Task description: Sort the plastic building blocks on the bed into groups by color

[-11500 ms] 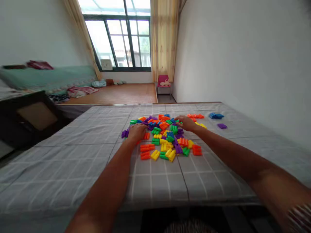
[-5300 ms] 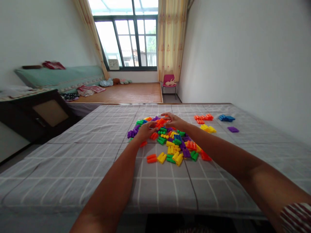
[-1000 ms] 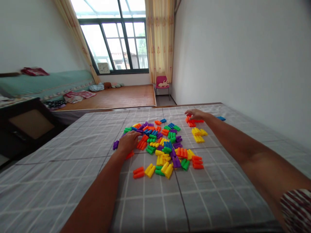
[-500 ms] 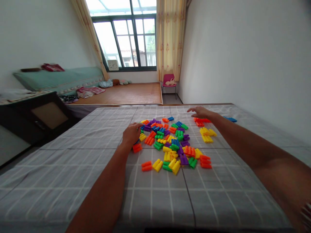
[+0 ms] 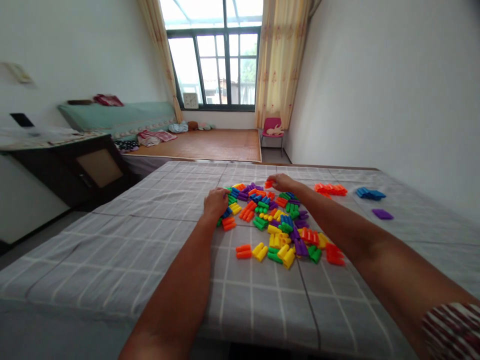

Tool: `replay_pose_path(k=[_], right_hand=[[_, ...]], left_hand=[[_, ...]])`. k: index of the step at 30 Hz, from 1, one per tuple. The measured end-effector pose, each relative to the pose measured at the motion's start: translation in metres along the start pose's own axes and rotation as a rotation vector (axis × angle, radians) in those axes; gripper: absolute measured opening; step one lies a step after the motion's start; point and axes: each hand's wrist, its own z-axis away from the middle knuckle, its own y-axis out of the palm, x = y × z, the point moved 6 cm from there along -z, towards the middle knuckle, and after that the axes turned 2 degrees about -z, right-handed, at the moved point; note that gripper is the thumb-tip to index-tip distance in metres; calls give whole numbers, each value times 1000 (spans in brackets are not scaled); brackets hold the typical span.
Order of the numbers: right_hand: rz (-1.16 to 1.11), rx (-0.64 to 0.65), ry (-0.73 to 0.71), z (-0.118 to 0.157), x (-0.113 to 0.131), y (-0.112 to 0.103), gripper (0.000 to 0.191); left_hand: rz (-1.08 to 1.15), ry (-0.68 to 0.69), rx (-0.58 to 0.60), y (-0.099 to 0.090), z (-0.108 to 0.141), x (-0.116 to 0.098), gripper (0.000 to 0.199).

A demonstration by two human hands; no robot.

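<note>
Many coloured plastic pieces lie in a loose heap on a grey checked cloth [image 5: 150, 240]. My right hand [image 5: 283, 182] is at the far side of the heap, its fingers closed on an orange piece [image 5: 269, 184]. At the heap's left edge, my left hand [image 5: 216, 202] rests among green, blue and purple pieces; its fingertips are bent over them, and what they hold, if anything, is hidden. Apart from the heap, on the right, lie an orange group [image 5: 330, 189], a blue group [image 5: 370, 193] and a purple piece [image 5: 382, 214].
Beyond the cloth-covered surface stands a low bed with a brown mat [image 5: 221, 142]. A dark cabinet [image 5: 99, 167] is at the left. A pink chair [image 5: 273, 131] holds a soft toy near the window. A white wall runs along the right.
My right hand has moved left from beside the orange group to the heap's far side and closed on an orange piece. The view has turned left, and the purple piece at right now shows.
</note>
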Motion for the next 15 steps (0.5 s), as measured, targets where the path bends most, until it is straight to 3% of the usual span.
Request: replay_pose_path(k=[2, 5, 7, 12, 15], right_hand=[[-31, 93, -14, 2, -8, -8, 38], [-52, 342, -92, 12, -18, -6, 36], [-36, 408, -115, 20, -23, -3, 37], [-40, 127, -44, 30, -35, -14, 36], [-91, 168, -17, 42, -36, -9, 33]], left_hand=[[4, 16, -5, -1, 0, -3, 32], [-3, 31, -12, -3, 0, -5, 32], [-12, 34, -9, -2, 0, -4, 33], [-26, 41, 7, 0, -1, -1, 34], [-29, 41, 11, 2, -2, -1, 34]])
